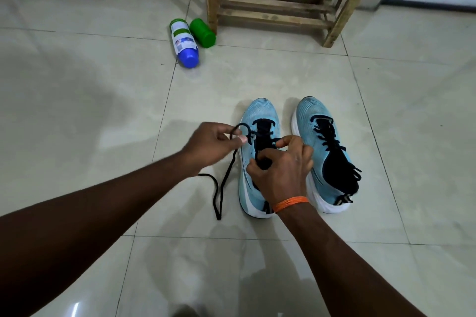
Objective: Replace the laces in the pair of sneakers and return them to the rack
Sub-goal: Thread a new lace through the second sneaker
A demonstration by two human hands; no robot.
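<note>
Two light blue sneakers with white soles stand side by side on the tiled floor, toes pointing away from me. Over the tongue of the left sneaker (pixel 260 116) rests my right hand (pixel 280 170), pinching a stretch of black lace among the eyelets. My left hand (pixel 211 143) sits just left of that shoe, pinching a loop of the black lace (pixel 224 183), whose loose end trails down onto the floor. The right sneaker (pixel 322 144) is laced in black, its lace ends hanging loose near the heel.
A wooden rack (pixel 273 5) stands at the back against the wall. Two bottles lie on the floor by its left leg: a white one with a blue cap (pixel 184 42) and a green one (pixel 202 32). Pale floor tiles surround the shoes.
</note>
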